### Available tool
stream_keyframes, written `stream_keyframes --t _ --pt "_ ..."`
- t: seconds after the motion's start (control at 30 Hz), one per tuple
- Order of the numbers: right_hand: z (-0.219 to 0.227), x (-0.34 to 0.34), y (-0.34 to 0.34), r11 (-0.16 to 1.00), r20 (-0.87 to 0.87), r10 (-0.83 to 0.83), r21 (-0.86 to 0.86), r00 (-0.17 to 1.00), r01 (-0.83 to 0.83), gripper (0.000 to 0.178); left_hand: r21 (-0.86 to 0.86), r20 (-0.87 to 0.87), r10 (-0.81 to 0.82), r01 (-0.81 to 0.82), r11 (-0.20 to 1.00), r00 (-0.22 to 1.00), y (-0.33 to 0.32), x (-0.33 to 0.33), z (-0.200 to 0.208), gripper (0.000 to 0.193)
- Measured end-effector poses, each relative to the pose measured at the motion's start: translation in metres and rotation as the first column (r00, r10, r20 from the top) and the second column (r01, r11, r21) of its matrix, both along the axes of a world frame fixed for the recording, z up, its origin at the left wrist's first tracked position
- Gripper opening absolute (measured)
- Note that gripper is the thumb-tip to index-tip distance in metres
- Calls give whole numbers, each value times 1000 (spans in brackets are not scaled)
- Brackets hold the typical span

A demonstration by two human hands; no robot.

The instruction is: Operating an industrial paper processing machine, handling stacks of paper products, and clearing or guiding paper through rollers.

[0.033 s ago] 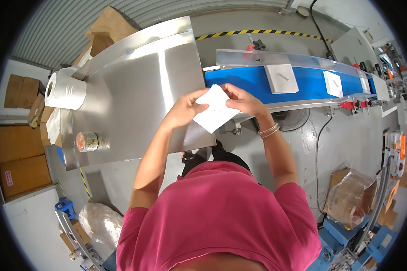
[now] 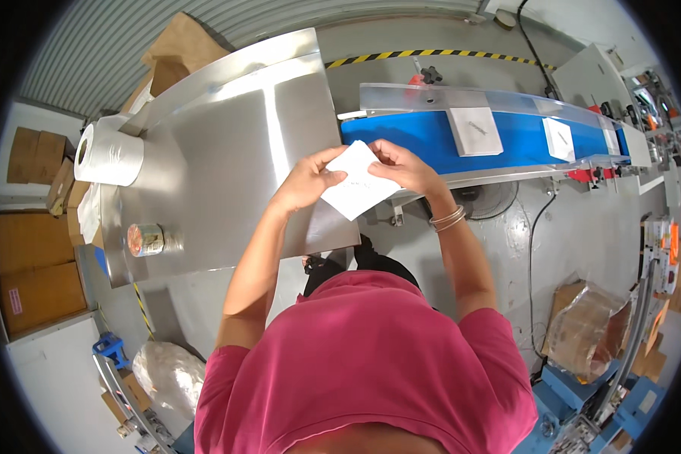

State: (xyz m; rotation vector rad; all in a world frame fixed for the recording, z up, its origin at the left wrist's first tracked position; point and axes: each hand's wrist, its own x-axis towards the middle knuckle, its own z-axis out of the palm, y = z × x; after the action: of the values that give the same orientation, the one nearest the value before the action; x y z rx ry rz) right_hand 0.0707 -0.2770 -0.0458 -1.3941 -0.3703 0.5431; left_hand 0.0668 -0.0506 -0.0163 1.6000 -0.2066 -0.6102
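Both hands hold a small stack of white square papers (image 2: 358, 187), turned with one corner toward me, above the gap between the steel table and the conveyor. My left hand (image 2: 307, 181) grips its left corner, thumb on top. My right hand (image 2: 405, 168) pinches the upper right edge, thumb on the face; its fingers are partly hidden behind. Faint dark marks show on the top sheet. On the blue conveyor belt (image 2: 408, 136) to the right lie a similar white square stack (image 2: 476, 142) and another white square (image 2: 558, 140) farther along.
The steel table (image 2: 212, 166) spreads to my left, bearing a big white roll (image 2: 110, 153) and a small tape roll (image 2: 145, 239). Clear guards (image 2: 401, 96) line the conveyor. A plastic-covered carton (image 2: 586, 325) stands at the lower right, a cable (image 2: 532, 250) on the floor.
My right thumb has slid inward across the top sheet, and the stack has tilted slightly, showing its marks more plainly. The nearer square on the belt appears slightly farther right.
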Motion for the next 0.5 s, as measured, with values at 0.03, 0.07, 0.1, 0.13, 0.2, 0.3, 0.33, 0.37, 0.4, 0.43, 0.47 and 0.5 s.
stream_keyframes --t 0.03,0.07,0.1,0.13,0.2,0.3,0.33,0.37,0.4,0.43,0.47,0.5 --pt "-4 2 3 1000 3 -11 2 1000 11 40 -36 -48 5 -7 999 999 -1 5 -4 45" --pt "-10 5 5 988 12 -121 -98 993 122 36 -34 -43 -9 7 999 999 0 9 -6 45" --pt "-18 7 6 951 31 -236 -198 971 238 33 -9 -55 49 -50 999 997 0 12 -10 45" --pt "-24 10 3 944 36 -262 -200 964 264 33 13 -63 102 -102 995 993 -2 16 -10 46" --pt "-35 19 -5 792 193 -484 -318 853 521 32 97 6 102 -103 990 995 -5 20 -11 47" --pt "-41 28 -38 527 452 -561 -451 693 720 35 119 62 233 -239 964 970 1 19 -20 49" --pt "-46 30 -52 481 459 -574 -481 678 733 42 116 70 194 -202 973 978 3 16 -20 49" --pt "-52 27 -61 449 466 -602 -474 648 757 42 175 83 165 -177 968 983 5 14 -23 48" --pt "-49 24 -65 195 682 -510 -503 525 842 45 235 98 141 -160 959 985 10 11 -27 47" --pt "-48 18 -74 -80 845 -344 -461 409 884 49 244 107 117 -140 960 987 14 8 -37 45" --pt "-40 11 -76 -76 819 -410 -469 402 880 52 256 117 97 -124 959 988 20 3 -47 42" --pt "-35 4 -77 -88 824 -435 -440 363 894 52 195 51 100 -108 975 994 26 -2 -52 36"
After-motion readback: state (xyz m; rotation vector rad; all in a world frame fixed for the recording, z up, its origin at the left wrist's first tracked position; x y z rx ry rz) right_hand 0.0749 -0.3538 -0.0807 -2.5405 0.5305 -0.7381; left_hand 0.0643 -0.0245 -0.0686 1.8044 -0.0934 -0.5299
